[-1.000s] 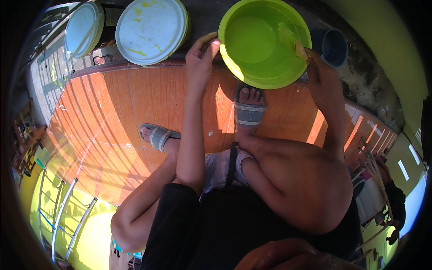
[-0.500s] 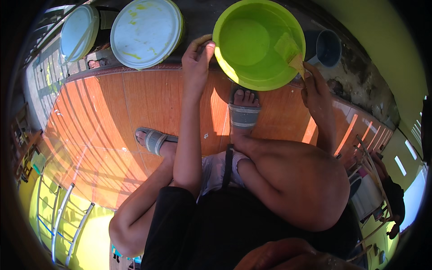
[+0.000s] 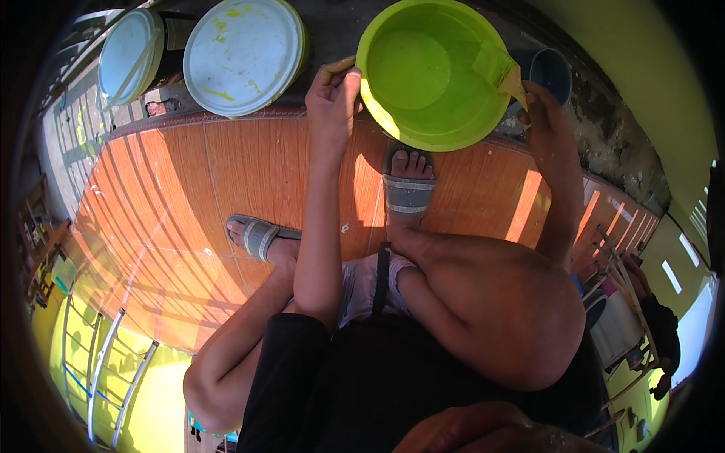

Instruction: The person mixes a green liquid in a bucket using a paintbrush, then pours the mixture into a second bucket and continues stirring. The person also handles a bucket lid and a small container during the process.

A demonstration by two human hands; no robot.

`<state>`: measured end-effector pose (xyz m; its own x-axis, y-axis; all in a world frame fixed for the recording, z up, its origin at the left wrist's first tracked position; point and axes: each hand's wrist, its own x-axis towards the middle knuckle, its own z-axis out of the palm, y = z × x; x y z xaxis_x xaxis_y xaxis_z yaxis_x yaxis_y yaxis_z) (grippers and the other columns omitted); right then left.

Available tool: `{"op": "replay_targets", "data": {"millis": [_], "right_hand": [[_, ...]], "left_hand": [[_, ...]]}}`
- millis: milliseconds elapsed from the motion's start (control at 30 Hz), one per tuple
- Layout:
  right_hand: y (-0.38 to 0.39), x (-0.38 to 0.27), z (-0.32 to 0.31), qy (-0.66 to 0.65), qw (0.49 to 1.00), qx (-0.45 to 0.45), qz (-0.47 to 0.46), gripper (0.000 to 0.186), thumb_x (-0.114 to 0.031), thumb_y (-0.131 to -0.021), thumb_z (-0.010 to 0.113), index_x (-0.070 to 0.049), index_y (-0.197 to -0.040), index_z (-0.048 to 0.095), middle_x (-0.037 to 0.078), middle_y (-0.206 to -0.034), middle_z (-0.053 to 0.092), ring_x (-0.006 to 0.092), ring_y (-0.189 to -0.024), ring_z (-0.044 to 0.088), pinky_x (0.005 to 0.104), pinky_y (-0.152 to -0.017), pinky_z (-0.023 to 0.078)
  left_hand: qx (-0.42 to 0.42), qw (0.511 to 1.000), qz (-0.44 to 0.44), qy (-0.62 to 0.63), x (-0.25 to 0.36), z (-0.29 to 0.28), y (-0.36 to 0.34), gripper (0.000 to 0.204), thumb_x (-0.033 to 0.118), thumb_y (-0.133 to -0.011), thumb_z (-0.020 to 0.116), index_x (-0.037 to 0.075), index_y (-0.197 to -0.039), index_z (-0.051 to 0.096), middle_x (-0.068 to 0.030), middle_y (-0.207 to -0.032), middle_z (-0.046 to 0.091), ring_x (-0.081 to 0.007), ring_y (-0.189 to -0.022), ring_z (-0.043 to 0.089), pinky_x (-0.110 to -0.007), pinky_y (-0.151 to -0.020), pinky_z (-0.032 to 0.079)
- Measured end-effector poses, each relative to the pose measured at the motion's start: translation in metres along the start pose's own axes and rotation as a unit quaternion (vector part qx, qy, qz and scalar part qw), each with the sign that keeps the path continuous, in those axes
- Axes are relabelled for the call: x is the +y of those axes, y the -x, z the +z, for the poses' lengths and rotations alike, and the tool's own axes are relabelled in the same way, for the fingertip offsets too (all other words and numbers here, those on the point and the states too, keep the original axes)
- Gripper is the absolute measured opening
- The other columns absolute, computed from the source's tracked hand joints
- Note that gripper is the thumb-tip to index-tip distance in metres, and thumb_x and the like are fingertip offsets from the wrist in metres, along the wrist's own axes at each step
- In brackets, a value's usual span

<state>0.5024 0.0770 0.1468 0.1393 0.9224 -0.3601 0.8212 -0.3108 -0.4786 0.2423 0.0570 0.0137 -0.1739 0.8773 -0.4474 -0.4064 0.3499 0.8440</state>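
Note:
A lime-green plastic basin (image 3: 408, 72) is tilted toward me at the top of the view. My left hand (image 3: 332, 97) grips its left rim, thumb and fingers closed on the edge. On the opposite side, a flat paintbrush (image 3: 495, 65) lies against the inner right wall, its bristles coated in the same green. My right hand (image 3: 545, 113) pinches its handle just outside the rim; the handle is mostly hidden by the fingers. How much paint is in the basin I cannot tell.
Two pails with white lids, one nearer (image 3: 242, 57) with yellow smears and one farther left (image 3: 130, 57), stand on the ledge. Behind my right hand is a dark blue bucket (image 3: 551, 75). Orange tiles (image 3: 264, 151) lie below; a metal ladder (image 3: 102, 370) is at lower left.
My right hand has moved right with the paintbrush, from inside the basin up against its right wall and rim. My left hand stays on the rim.

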Motion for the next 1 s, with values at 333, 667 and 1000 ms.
{"op": "replay_targets", "data": {"millis": [333, 667, 1000], "right_hand": [[-0.020, -0.027, -0.005, 0.071, 0.986, 0.009, -0.149, 0.027, -0.014, -0.099, 0.046, 0.000, -0.114, 0.063, 0.027, -0.086, 0.065, 0.0437, -0.085, 0.064, 0.0448, -0.072, 0.049], [-0.039, -0.036, -0.006, 0.150, 0.967, 0.043, -0.202, 0.024, -0.013, -0.095, 0.050, 0.000, -0.107, 0.067, 0.029, -0.090, 0.065, 0.0447, -0.087, 0.064, 0.0480, -0.074, 0.050], [-0.056, -0.050, -0.003, 0.194, 0.951, 0.033, -0.240, 0.026, -0.015, -0.097, 0.050, 0.000, -0.111, 0.066, 0.026, -0.087, 0.066, 0.0395, -0.079, 0.065, 0.0450, -0.070, 0.050]], "left_hand": [[-0.020, 0.999, 0.049, -0.009, -0.005, -0.003, -0.003, 0.027, 0.010, -0.097, 0.062, -0.004, -0.120, 0.062, -0.0082, -0.108, 0.068, -0.0117, -0.101, 0.062, -0.026, -0.091, 0.047], [-0.014, 0.999, 0.036, 0.006, -0.002, -0.001, -0.002, 0.025, 0.006, -0.096, 0.063, -0.005, -0.119, 0.062, -0.0087, -0.107, 0.068, -0.0110, -0.098, 0.063, -0.025, -0.088, 0.049], [-0.013, 0.999, 0.033, 0.003, 0.000, 0.000, -0.001, 0.024, 0.005, -0.096, 0.063, -0.006, -0.118, 0.062, -0.0084, -0.106, 0.068, -0.0110, -0.098, 0.064, -0.024, -0.088, 0.049]]}}
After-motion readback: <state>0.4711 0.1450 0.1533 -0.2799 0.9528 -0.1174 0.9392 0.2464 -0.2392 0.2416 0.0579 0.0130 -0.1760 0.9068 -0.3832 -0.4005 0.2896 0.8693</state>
